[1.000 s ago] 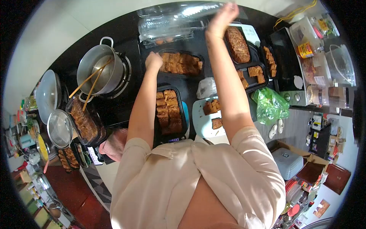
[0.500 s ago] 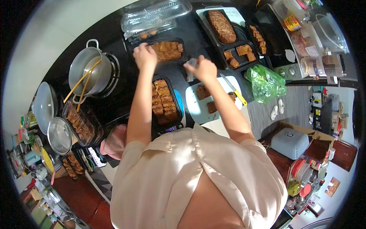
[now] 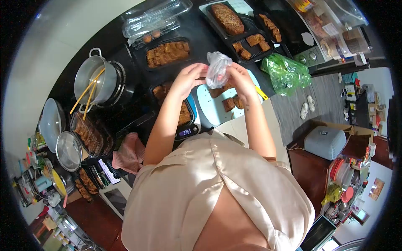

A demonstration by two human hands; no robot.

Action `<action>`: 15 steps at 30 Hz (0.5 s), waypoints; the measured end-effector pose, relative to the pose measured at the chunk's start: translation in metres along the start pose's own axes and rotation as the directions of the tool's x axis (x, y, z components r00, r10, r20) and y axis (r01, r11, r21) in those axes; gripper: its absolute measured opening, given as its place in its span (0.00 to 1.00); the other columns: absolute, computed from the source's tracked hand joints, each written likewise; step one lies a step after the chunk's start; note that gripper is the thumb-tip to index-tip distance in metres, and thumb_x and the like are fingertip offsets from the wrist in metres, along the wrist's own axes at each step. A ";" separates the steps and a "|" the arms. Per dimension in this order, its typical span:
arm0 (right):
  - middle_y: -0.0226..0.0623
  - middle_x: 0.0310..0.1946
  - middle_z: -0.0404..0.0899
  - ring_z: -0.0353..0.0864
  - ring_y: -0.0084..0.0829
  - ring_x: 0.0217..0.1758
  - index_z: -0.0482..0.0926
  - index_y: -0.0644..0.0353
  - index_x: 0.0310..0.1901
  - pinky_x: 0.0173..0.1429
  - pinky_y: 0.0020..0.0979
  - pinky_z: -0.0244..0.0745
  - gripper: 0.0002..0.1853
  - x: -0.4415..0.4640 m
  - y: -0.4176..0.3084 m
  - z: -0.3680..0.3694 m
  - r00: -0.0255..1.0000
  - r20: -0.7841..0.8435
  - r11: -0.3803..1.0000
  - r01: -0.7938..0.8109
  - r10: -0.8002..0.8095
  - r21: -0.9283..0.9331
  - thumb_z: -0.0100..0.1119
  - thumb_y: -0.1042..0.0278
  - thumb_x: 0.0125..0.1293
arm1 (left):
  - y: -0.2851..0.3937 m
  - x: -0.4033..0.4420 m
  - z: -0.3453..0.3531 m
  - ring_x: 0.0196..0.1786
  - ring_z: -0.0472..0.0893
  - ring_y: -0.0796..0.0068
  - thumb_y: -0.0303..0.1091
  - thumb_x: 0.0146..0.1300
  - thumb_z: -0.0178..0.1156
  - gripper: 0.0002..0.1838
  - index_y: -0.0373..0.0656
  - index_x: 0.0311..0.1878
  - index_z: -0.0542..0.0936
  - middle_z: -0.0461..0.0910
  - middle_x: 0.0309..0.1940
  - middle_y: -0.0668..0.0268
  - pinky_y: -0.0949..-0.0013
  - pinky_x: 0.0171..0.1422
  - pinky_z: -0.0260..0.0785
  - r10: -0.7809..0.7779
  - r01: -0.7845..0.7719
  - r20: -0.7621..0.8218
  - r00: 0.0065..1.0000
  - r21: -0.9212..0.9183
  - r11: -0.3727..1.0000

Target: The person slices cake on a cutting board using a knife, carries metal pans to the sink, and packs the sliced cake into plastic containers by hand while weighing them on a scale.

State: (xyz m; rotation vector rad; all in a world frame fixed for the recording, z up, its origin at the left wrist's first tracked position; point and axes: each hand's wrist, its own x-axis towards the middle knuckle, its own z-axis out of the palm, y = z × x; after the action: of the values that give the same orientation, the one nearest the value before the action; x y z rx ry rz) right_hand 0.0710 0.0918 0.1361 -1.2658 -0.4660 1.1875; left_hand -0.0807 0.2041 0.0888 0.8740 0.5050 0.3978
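A crumpled clear plastic bag point(image 3: 218, 65) is between my hands, above the white cutting board point(image 3: 206, 102). My right hand point(image 3: 243, 79) is closed on the bag's right side, fingers pinching the thin plastic. My left hand point(image 3: 189, 79) is at its left edge, with fingers stretched out and a gap to the thumb; whether they touch the plastic is hard to see. Cut brown loaf pieces point(image 3: 228, 104) lie on the board. Under my left forearm, a black tray of brown slices point(image 3: 184, 115) sits on a kitchen scale point(image 3: 186, 132), partly hidden.
Beyond my hands is another filled black tray point(image 3: 167, 53), with clear plastic containers point(image 3: 155, 23) behind. A whole loaf point(image 3: 227, 19) is at the back right, beside a green bag point(image 3: 287, 73). A yellow-handled knife point(image 3: 261, 93) rests on the board. Left stands a pot point(image 3: 86, 79) with chopsticks.
My left hand has moved from the far tray toward the bag. My right hand has lifted the bag, and both hands are now close together. The camera view has shifted slightly.
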 end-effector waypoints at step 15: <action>0.30 0.32 0.80 0.79 0.23 0.35 0.75 0.60 0.37 0.42 0.26 0.74 0.07 -0.024 0.014 -0.028 0.998 0.039 0.775 -0.068 0.055 0.629 0.52 0.66 0.67 | -0.013 -0.018 0.045 0.55 0.76 0.59 0.39 0.67 0.42 0.18 0.38 0.51 0.75 0.77 0.51 0.57 0.55 0.61 0.66 0.055 0.150 0.260 0.964 -0.705 0.693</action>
State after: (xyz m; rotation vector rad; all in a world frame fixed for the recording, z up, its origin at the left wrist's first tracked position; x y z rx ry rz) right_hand 0.0791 0.0556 0.1219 -0.6835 -0.0134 1.2669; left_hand -0.0680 0.1588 0.1073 0.1259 0.0870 0.3813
